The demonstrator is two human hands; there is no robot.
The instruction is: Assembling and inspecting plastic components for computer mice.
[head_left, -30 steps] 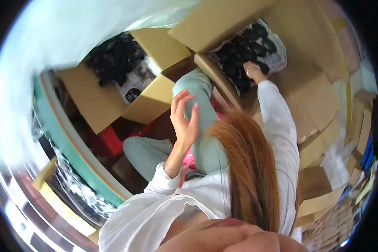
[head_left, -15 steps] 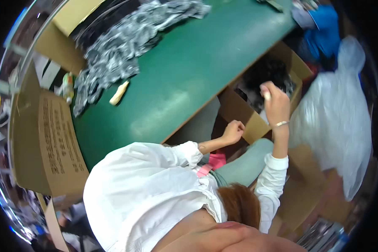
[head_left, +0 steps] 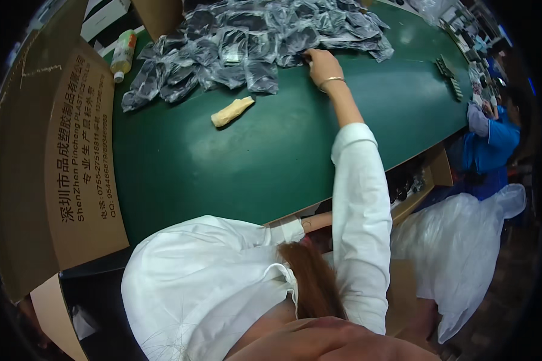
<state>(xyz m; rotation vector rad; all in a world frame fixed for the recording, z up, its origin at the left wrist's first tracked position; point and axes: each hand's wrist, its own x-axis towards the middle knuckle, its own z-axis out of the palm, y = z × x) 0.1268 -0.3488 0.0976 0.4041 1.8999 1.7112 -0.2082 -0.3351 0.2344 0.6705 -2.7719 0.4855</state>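
Note:
My right hand (head_left: 325, 71) reaches out across the green table (head_left: 271, 156). Its fingers are pinched together at the near edge of a long pile of clear plastic packets (head_left: 247, 48) with dark things inside, apparently gripping one packet there. What the packets contain is hard to make out through the plastic. Below the table's front edge, my left forearm (head_left: 317, 223) shows in part, while my right sleeve hides the left hand. On the table, nearer than the pile, lies a pale yellow, crumpled, elongated piece (head_left: 232, 112).
A tall cardboard box (head_left: 93, 180) stands at the left, near a bottle (head_left: 123, 55). At the right, an open carton (head_left: 441, 168) with dark contents sits below the table edge beside a large translucent bag (head_left: 457, 240). Beyond is a person in blue (head_left: 497, 144).
My right hand has moved from over the open carton to the packet pile. My left hand has passed out of sight behind the right sleeve. The view has shifted toward the table.

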